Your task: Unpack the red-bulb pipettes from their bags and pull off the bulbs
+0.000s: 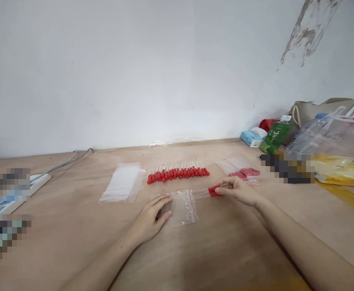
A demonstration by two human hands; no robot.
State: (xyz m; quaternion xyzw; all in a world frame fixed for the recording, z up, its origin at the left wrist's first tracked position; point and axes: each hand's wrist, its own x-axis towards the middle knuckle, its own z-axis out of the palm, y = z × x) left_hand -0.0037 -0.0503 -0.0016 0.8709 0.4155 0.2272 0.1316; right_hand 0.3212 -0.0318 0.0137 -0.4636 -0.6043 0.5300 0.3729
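Note:
My left hand (152,216) lies flat on a small clear zip bag (181,208) with a red seal strip, pinning its closed end to the wooden table (225,246). My right hand (237,190) pinches the red bulbs of a few glass droppers (208,192), whose clear tips point into the bag's mouth. Beyond the bag, a row of several red-bulbed droppers (178,171) lies on the table. A stack of empty clear bags (124,182) sits to the left, and filled bags (241,169) lie to the right.
A green drink bottle (276,135), a tissue pack (253,136), a beige tote bag (316,109) and clear and yellow plastic bags (340,165) crowd the back right. A white power strip (36,180) with a grey cable lies at the left. A white wall stands behind.

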